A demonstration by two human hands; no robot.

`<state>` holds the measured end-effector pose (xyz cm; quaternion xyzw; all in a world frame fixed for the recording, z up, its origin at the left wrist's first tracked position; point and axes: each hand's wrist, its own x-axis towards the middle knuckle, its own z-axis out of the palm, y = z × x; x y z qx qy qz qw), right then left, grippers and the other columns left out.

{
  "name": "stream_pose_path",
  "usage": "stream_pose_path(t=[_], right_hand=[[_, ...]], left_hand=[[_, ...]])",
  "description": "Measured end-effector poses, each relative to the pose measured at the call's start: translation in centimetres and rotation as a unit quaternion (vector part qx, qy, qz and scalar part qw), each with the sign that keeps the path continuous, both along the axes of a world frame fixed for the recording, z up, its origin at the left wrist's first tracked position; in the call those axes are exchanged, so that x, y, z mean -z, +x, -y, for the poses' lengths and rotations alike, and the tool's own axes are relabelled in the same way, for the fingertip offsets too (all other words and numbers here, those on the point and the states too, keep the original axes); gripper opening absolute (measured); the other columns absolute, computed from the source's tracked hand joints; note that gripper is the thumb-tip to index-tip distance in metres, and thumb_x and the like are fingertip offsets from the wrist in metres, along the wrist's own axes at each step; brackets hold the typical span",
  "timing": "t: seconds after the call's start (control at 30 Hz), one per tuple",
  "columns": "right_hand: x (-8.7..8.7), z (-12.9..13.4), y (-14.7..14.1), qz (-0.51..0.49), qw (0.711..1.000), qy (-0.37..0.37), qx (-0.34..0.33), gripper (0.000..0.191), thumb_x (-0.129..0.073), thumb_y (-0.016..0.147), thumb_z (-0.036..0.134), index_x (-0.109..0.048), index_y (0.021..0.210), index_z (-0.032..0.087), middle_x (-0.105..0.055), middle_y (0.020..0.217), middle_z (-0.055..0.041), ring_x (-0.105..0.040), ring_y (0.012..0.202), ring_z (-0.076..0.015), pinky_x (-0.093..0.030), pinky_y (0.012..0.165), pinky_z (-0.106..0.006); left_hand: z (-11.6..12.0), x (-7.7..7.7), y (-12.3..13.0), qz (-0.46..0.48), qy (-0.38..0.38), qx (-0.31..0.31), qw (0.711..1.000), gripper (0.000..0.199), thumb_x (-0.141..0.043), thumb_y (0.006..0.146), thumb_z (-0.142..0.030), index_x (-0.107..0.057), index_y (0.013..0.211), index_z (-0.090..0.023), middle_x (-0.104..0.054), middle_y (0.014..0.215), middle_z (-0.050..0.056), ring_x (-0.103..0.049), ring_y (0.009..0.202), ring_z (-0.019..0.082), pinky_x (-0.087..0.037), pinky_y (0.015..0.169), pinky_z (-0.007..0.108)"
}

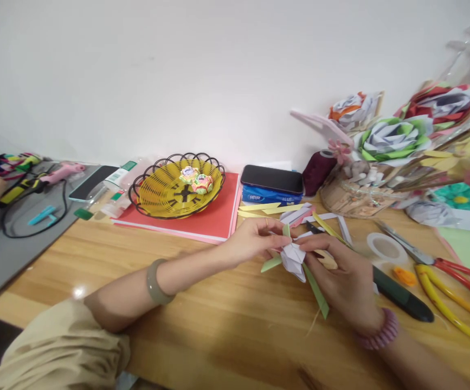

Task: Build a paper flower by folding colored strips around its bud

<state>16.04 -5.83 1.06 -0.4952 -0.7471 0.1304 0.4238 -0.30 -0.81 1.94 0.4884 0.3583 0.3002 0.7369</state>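
Pinching folded white paper in both hands

Pinches the folded white paper [293, 261] at its upper part, left grip [254, 238] with thumb and fingers pressed together on one side, right grip [341, 271] closed on the other. Holds it just above the tabletop [202, 325], with green strips [316, 291] sticking out around it, one upward, one to the left, one slanting down to the right. Wears a grey-green bangle [153, 281] on the left wrist and a purple coiled band [383, 331] on the right.

Has a dark green-handled tool [403, 298] just beside the right hand, then a white ring [386, 248], an orange scrap [404, 275] and red-handled scissors [464, 266]. Has yellow strips [259, 207] just beyond the fingers, near a dark phone [272, 177] resting on a blue pack [259, 196]. Farther off, to the left, has a yellow basket [153, 190] on red paper [229, 192], with two small paper flowers [202, 184] inside; to the right, has larger paper flowers [395, 138] near the wall.
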Motion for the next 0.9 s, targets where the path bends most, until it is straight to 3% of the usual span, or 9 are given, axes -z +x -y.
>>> stream_pose_path(t=[0.1, 0.17, 0.27, 0.33, 0.4, 0.57, 0.9], right_hand=[[-0.7, -0.1, 0.1, 0.001, 0.998, 0.054, 0.038, 0.010, -0.053, 0.079, 0.018, -0.054, 0.085, 0.025, -0.062, 0.090, -0.0057, -0.059, 0.085, -0.0233, -0.046, 0.073, -0.037], [-1.2, -0.1, 0.2, -0.023, 0.996, 0.044, 0.068, 0.006, -0.054, 0.079, 0.023, -0.054, 0.084, 0.025, -0.061, 0.084, -0.0055, -0.057, 0.079, -0.0224, -0.045, 0.068, -0.036], [-1.7, 0.0, 0.1, -0.081, 0.990, -0.111, 0.037, 0.013, -0.050, 0.083, 0.034, -0.055, 0.077, 0.023, -0.057, 0.065, -0.0011, -0.053, 0.059, -0.0162, -0.043, 0.054, -0.029], [-1.7, 0.0, -0.1, -0.121, 0.969, -0.217, 0.007, 0.021, -0.050, 0.083, 0.041, -0.055, 0.075, 0.022, -0.055, 0.059, 0.0008, -0.051, 0.052, -0.0135, -0.042, 0.049, -0.026], [-1.5, -0.2, -0.3, -0.169, 0.949, -0.267, -0.001, 0.024, -0.053, 0.080, 0.044, -0.053, 0.076, 0.021, -0.054, 0.057, 0.0020, -0.051, 0.049, -0.0116, -0.041, 0.046, -0.024], [-1.4, -0.4, -0.7, -0.284, 0.925, -0.253, 0.016, 0.031, -0.064, 0.072, 0.044, -0.048, 0.087, 0.022, -0.057, 0.059, 0.0043, -0.052, 0.044, -0.0103, -0.042, 0.042, -0.022], [-1.0, 0.0, -0.2, -0.161, 0.972, -0.168, 0.021, 0.018, -0.059, 0.078, 0.039, -0.056, 0.080, 0.022, -0.054, 0.053, 0.0033, -0.051, 0.046, -0.0123, -0.040, 0.044, -0.024]], left_hand=[[0.0, 0.2, 0.0, -0.003, 0.056, -0.076, 0.996, 0.018, -0.068, 0.063, -0.026, -0.061, 0.074, -0.013, -0.060, 0.064, 0.000, -0.054, 0.056, 0.009, -0.041, 0.055, 0.021], [0.0, 0.2, 0.0, -0.004, 0.130, -0.140, 0.982, 0.013, -0.067, 0.064, -0.022, -0.062, 0.072, -0.014, -0.059, 0.068, 0.000, -0.054, 0.062, 0.009, -0.042, 0.060, 0.021], [0.2, 0.2, 0.0, 0.013, 0.241, -0.196, 0.950, 0.006, -0.067, 0.063, -0.016, -0.064, 0.068, -0.016, -0.058, 0.076, 0.000, -0.054, 0.075, 0.010, -0.043, 0.070, 0.022], [0.4, 0.3, -0.1, 0.031, 0.266, -0.202, 0.942, 0.004, -0.066, 0.064, -0.015, -0.065, 0.067, -0.017, -0.057, 0.077, 0.000, -0.054, 0.078, 0.011, -0.044, 0.072, 0.022], [0.5, 0.5, -0.2, 0.037, 0.275, -0.191, 0.942, 0.005, -0.065, 0.066, -0.014, -0.066, 0.068, -0.018, -0.057, 0.077, 0.000, -0.054, 0.078, 0.011, -0.044, 0.072, 0.023], [0.5, 0.7, -0.4, 0.015, 0.328, -0.163, 0.930, 0.009, -0.061, 0.070, -0.013, -0.068, 0.069, -0.020, -0.058, 0.081, 0.002, -0.055, 0.083, 0.013, -0.043, 0.079, 0.026], [-0.1, 1.8, -0.4, 0.004, 0.477, -0.168, 0.863, 0.018, -0.055, 0.072, -0.005, -0.067, 0.073, -0.018, -0.058, 0.081, 0.002, -0.057, 0.078, 0.011, -0.047, 0.070, 0.025]])
